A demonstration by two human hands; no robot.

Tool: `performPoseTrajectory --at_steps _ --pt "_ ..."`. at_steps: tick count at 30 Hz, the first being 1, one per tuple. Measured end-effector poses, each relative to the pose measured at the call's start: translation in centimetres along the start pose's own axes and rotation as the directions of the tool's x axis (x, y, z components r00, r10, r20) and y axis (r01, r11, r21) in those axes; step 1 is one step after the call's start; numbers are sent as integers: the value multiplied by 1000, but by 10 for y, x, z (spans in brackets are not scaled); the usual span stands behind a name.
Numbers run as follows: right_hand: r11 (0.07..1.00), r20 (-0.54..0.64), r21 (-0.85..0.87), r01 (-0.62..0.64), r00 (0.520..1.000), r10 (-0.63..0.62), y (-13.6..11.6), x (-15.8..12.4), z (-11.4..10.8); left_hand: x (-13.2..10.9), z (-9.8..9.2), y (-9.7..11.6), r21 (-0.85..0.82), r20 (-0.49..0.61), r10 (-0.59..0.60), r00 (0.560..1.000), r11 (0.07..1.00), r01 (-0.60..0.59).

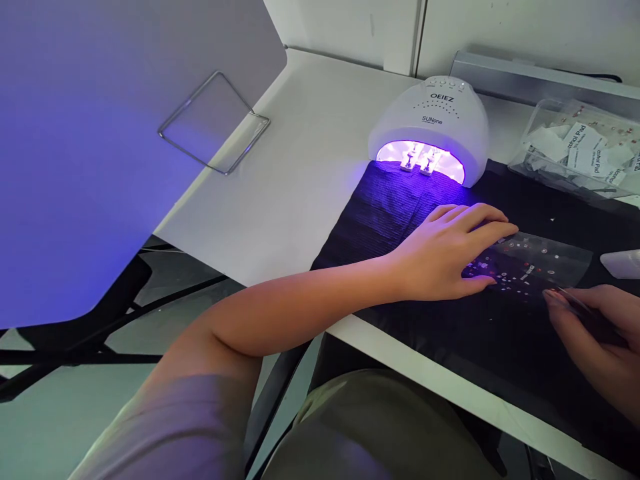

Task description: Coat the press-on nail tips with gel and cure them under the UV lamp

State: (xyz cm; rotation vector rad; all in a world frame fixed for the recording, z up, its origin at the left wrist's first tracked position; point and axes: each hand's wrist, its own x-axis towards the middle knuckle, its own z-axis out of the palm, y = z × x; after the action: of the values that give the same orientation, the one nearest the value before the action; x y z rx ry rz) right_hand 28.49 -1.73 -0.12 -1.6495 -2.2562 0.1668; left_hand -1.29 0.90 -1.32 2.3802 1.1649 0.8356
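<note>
A clear sheet [570, 257] with small red and white decorations lies on the black cloth [530, 373]. My left hand [450, 250] rests over its left end, palm down, with thumb and fingers apart. At the right edge of the view, my right hand [600, 327] pinches a thin tool, probably tweezers [575, 301], its tip near the sheet's lower edge. Behind my left hand stands a white lamp [435, 113], glowing purple inside. Two small clip-like holders [427, 162] sit in its opening; what they carry is hard to make out.
A clear plastic box [583, 143] of alcohol pad packets stands at the back right. A whitish object [620, 264] lies right of the sheet. On the left, a large panel [125, 133] with a wire stand [215, 123] rises beside the white table [280, 193].
</note>
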Motion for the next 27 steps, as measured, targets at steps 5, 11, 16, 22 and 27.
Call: performPoseTrajectory --at_steps 5,11,16,22,27 --pt "999 -21 -9 32 999 -32 0 0 1 -1 2 -1 -6 -20 20 1000 1000 -21" --pt "999 -15 -16 44 999 -45 2 -1 1 0 0 -1 17 -23 28 999 999 -27" --pt "998 -9 -12 60 998 -61 2 0 -1 0 1 -1 27 -17 23 1000 999 -23" --pt "998 -8 -2 71 997 -71 1 0 0 0 1 0 3 -21 29 999 1000 -29" --pt "995 -13 -6 99 995 -99 1 1 1 1 2 -1 -11 -9 27 1000 1000 -27"
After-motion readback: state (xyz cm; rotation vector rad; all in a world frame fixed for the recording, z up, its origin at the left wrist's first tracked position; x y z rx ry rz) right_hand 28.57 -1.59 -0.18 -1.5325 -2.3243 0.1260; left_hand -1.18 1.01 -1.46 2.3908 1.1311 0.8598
